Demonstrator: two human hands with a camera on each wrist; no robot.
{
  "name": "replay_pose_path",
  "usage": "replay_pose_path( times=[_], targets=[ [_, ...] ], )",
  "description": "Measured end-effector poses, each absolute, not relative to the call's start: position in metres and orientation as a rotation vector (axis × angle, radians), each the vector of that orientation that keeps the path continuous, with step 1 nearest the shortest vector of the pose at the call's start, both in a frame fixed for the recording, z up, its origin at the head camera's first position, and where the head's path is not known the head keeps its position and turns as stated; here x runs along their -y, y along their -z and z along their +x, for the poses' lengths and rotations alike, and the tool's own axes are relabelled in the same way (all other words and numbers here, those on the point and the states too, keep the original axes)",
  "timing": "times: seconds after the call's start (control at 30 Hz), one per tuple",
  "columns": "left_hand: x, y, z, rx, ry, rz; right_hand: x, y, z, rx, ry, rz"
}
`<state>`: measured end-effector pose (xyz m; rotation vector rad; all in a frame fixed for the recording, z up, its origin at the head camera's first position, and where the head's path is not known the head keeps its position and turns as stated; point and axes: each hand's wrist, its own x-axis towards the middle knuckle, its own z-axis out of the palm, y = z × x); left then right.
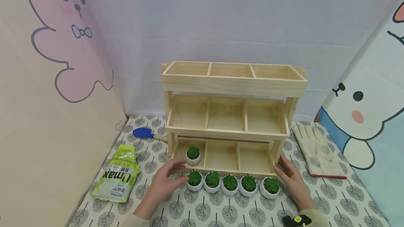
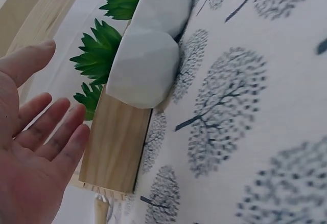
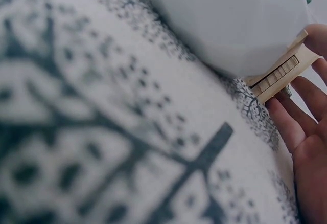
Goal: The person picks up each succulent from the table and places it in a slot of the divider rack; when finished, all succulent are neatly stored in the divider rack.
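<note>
A three-tier wooden shelf (image 1: 235, 86) with divided compartments stands at the back of the table. In its bottom left compartment sits a small succulent in a white pot (image 1: 193, 155). Several more potted succulents (image 1: 229, 184) line up along the shelf's front, leaves upward. My left hand (image 1: 164, 181) is at the shelf's lower left front corner, near the leftmost pots; in the left wrist view, its fingers (image 2: 59, 142) spread with nothing in them. My right hand (image 1: 293, 181) is at the lower right corner, thumb at the front edge and fingers extended along the side.
A green and white bag (image 1: 116, 176) lies at the left. Behind it, a blue-bladed shovel (image 1: 143, 133) lies with its handle reaching the shelf. White work gloves (image 1: 318, 150) lie right of the shelf. A tree-patterned cloth (image 1: 202, 213) covers the table; fabric walls stand around it.
</note>
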<state>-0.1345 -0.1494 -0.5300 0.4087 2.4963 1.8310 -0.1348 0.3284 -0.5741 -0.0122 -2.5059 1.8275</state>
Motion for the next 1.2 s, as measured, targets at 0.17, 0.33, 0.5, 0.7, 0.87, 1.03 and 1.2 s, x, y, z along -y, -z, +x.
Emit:
replay_pose_path(
  times=[0.17, 0.33, 0.5, 0.7, 0.87, 1.03, 1.2],
  targets=[
    [0.153, 0.535, -0.122, -2.500, -1.819, 0.338, -0.329, 0.575, -0.135, 2.515, -1.791, -0.007],
    [0.153, 0.548, -0.118, -2.434, -1.821, 0.292, -0.330, 0.574, -0.135, 2.516, -1.769, -0.007],
    [0.149, 0.558, -0.117, -2.435, -1.821, 0.409, -0.329, 0.575, -0.135, 2.519, -1.776, -0.014],
    [0.142, 0.563, -0.115, -2.423, -1.823, 0.455, -0.329, 0.577, -0.135, 2.501, -1.784, -0.005],
    [0.138, 0.567, -0.117, -2.446, -1.800, 0.420, -0.330, 0.580, -0.136, 2.486, -1.793, 0.014],
    [0.133, 0.568, -0.118, -2.465, -1.795, 0.412, -0.331, 0.580, -0.135, 2.473, -1.814, 0.020],
    [0.127, 0.568, -0.117, -2.534, -1.747, 0.392, -0.331, 0.581, -0.136, 2.468, -1.830, 0.021]
  ],
)
